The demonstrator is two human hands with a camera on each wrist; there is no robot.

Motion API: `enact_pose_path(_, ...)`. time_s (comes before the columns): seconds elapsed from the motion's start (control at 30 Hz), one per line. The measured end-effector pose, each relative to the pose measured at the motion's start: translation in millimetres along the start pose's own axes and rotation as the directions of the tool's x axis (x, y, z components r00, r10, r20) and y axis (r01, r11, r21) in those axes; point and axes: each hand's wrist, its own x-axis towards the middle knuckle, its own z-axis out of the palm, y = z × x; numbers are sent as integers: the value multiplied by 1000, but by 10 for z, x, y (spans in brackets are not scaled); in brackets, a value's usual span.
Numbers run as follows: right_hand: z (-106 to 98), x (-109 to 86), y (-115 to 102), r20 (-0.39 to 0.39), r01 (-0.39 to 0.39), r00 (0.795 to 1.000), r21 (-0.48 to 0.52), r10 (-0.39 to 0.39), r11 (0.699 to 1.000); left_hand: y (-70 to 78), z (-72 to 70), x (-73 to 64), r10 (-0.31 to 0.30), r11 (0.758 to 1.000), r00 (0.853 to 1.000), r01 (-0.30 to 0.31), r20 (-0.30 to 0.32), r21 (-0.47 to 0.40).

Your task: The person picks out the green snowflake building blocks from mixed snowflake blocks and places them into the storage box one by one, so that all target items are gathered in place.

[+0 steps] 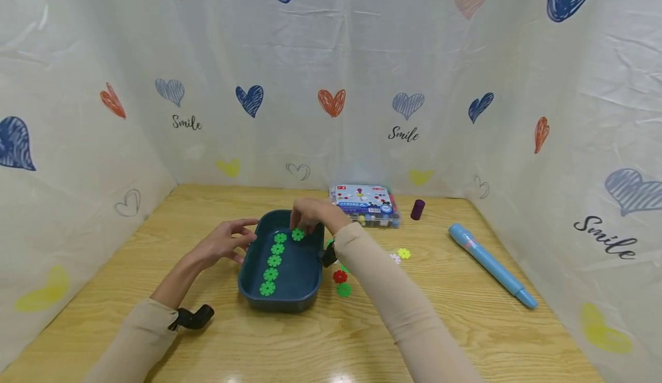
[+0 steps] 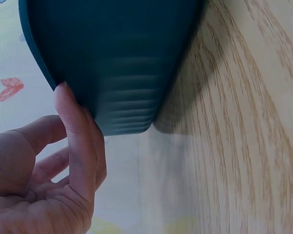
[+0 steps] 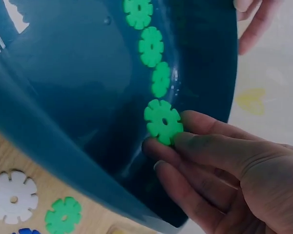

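A dark blue-green plastic basin (image 1: 304, 268) stands on the wooden table. Along its left side lies a row of several green notched discs (image 1: 274, 261), flower-shaped with a small center hole. My right hand (image 1: 310, 213) reaches into the far end and pinches another green notched disc (image 3: 164, 122) between thumb and fingers, close to the end of the row. At the basin's left rim is my left hand (image 1: 227, 242). In the left wrist view, one fingertip (image 2: 63, 90) touches the basin's edge while the other fingers are loosely bent.
Right of the basin lie loose notched discs: red (image 1: 339, 276), green (image 1: 343, 289), white (image 1: 395, 258) and yellow (image 1: 404, 253). Behind stand a clear box with a printed lid (image 1: 364, 199) and a dark purple cylinder (image 1: 417, 209). A long blue marker-shaped object (image 1: 491, 265) lies at right.
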Motion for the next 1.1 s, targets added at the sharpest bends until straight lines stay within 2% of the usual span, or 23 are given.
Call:
enact_pose_path(0.23, 66, 14, -5, -17, -17, 1000, -58, 16, 998, -1, -3, 10, 2, 1000, 1000, -2, 1, 2)
enact_pose_path(0.53, 54, 23, -53, -36, -48, 998, -156, 43, 987, 0, -6, 14, 8, 1000, 1000, -8, -3, -4)
enact_pose_path(0.8, 37, 20, -72, -50, -67, 997, -193, 58, 979, -27, 1, 23, 6, 1000, 1000, -6, -1, -12)
enact_pose_path(0.93, -86, -47, -59, -40, -4, 999, -181, -3, 984, -17, 11, 17, 7, 1000, 1000, -7, -1, -20)
enact_pose_path(1.1, -271, -256, 51, -57, 105, 992, -158, -115, 982, -4, 14, -9, -4, 1000, 1000, 4, -9, -2)
